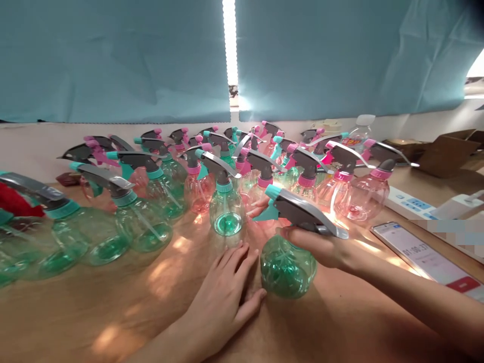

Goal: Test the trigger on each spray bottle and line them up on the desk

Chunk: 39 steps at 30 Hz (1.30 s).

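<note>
My right hand is wrapped round the neck of a green spray bottle, just under its grey and turquoise trigger head. The bottle tilts slightly, its base towards me; whether it touches the table I cannot tell. My left hand lies flat on the wooden table, fingers stretched out and thumb apart, to the left of that bottle. Beyond the left fingertips stands another green spray bottle. A pink spray bottle stands at the right end of the grouped bottles.
Several green spray bottles line the left side, with more pink and green ones behind. At right lie a phone showing a timer and a white power strip. A cardboard box and a clear bottle stand farther back, before blue curtains.
</note>
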{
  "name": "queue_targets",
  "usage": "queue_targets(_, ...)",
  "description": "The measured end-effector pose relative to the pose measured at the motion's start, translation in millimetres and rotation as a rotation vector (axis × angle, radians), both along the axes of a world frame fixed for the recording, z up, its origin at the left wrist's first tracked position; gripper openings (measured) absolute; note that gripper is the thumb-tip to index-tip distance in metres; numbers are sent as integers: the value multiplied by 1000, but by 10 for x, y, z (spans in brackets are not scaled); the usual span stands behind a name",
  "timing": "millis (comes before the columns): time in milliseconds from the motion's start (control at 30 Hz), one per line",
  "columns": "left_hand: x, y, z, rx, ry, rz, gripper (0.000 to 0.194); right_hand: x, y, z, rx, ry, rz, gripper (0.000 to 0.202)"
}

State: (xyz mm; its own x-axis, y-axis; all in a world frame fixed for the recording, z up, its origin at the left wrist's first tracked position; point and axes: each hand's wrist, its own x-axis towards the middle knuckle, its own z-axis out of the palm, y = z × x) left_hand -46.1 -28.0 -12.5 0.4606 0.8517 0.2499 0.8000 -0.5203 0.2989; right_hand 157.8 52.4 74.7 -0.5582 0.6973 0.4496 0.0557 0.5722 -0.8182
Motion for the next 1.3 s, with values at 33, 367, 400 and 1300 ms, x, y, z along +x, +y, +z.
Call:
queue_targets(33,-1,-1,-12,4,3,0,54,-5,-9,14,1,-19,-31,15)
queue_targets(367,5,23,95,2,49,-20,52,58,37,-78,61,-97,-179,17)
queue_targets(400,6,21,99,4,50,-19,52,70,43,-85,65,-105,-174,15)
queue_targets(1300,25,26,108,-5,45,-25,50,-95,-41,-114,0,162,29,41)
